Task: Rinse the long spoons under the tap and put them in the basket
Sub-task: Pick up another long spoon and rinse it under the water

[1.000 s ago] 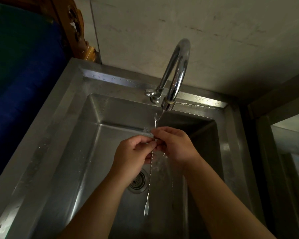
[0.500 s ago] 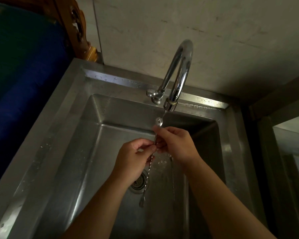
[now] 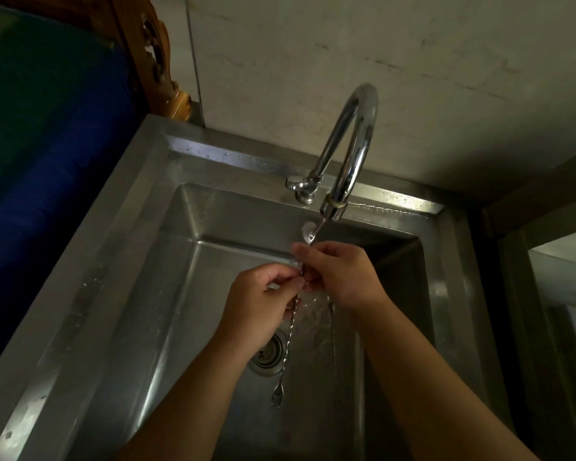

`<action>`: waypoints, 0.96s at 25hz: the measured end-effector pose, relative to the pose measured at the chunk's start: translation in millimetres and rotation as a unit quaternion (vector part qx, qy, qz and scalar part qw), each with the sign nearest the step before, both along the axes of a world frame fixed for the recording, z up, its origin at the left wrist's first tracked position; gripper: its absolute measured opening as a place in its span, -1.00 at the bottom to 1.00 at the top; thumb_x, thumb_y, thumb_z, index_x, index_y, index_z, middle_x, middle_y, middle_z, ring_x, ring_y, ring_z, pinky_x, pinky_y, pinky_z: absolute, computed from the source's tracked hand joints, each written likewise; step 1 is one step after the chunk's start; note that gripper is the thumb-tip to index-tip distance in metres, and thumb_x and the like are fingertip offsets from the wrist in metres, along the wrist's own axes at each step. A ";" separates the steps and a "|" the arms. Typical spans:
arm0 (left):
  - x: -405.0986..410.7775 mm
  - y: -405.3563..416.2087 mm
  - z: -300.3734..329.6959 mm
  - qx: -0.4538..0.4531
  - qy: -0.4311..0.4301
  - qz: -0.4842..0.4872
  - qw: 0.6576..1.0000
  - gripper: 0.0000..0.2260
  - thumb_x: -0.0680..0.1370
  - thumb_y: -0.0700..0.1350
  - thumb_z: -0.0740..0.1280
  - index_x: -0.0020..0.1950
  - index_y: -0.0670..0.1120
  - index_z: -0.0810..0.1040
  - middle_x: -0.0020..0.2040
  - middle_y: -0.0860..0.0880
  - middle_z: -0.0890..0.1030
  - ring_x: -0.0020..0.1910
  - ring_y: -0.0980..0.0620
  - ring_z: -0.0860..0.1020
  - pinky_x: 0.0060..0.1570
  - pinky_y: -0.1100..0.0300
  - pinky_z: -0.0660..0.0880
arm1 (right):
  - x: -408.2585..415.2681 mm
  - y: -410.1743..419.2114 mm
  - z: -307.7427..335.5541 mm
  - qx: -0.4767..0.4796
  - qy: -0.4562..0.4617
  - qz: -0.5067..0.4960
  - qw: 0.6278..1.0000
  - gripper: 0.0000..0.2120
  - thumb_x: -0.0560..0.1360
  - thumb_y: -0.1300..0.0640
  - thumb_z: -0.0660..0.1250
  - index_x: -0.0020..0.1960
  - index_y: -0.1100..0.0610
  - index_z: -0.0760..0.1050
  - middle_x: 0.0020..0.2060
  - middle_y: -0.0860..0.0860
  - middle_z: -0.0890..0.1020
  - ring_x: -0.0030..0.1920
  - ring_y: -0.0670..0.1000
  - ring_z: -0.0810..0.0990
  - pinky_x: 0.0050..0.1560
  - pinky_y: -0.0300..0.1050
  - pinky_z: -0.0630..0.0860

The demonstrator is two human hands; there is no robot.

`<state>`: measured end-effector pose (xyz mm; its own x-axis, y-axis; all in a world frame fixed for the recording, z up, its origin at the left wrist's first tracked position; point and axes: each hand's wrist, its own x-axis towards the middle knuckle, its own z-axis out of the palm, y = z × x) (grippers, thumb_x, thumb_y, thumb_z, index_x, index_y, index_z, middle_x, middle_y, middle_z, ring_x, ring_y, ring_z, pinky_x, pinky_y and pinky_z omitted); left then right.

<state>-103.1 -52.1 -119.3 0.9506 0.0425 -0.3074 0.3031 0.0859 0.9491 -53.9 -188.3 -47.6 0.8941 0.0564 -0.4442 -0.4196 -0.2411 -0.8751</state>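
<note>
A long twisted-stem spoon (image 3: 287, 347) hangs nearly upright over the steel sink (image 3: 193, 294). Its bowl sits just under the spout of the curved chrome tap (image 3: 353, 141), where a thin stream of water strikes it. The forked lower end hangs above the sink floor. My left hand (image 3: 263, 304) and my right hand (image 3: 343, 274) both pinch the upper part of the stem, fingertips touching. Water runs down off my right hand. No basket is in view.
The round drain (image 3: 270, 357) lies below my left hand. A beige wall rises behind the tap. A blue and green surface (image 3: 47, 128) and carved wood (image 3: 160, 71) stand left of the sink. A dark frame and second steel surface (image 3: 559, 294) lie at the right.
The spoon has been raised along its length, so its bowl now reaches the spout and the forked end hangs higher. Both hands kept their pinch and barely shifted.
</note>
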 end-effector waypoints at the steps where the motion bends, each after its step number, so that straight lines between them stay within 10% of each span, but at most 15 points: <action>1: -0.1 0.2 1.4 -0.005 0.008 -0.003 1.000 -0.96 0.48 0.01 0.49 -0.12 0.15 0.75 -0.18 0.07 0.75 -0.26 0.04 0.75 -0.31 0.20 0.63 | -2.2 -1.9 -2.2 0.005 -0.003 0.002 1.000 -0.72 0.49 0.04 0.51 -0.16 0.28 0.66 -0.43 0.03 0.64 -0.42 -0.04 0.63 -0.35 -0.26 0.58; 13: 3.2 -3.4 16.4 -0.068 0.031 0.001 0.997 -0.86 0.37 0.07 0.56 -0.12 0.08 0.74 -0.20 0.04 0.74 -0.19 0.08 0.75 -0.25 0.08 0.69 | -51.5 -22.9 -16.0 0.103 0.035 -0.032 0.994 -0.87 0.62 0.25 0.30 0.07 0.30 0.58 -0.16 0.12 0.68 -0.21 0.04 0.65 -0.25 -0.16 0.61; 24: 17.6 -1.2 30.6 0.078 0.036 -0.078 0.993 -0.85 0.37 0.10 0.53 -0.12 0.11 0.67 -0.18 0.04 0.74 -0.16 0.03 0.72 -0.13 0.04 0.64 | -70.0 -38.3 -25.8 -0.057 -0.027 -0.025 0.998 -0.95 0.47 0.30 0.51 -0.06 0.24 0.69 -0.24 0.18 0.75 -0.32 -0.01 0.69 -0.21 -0.16 0.64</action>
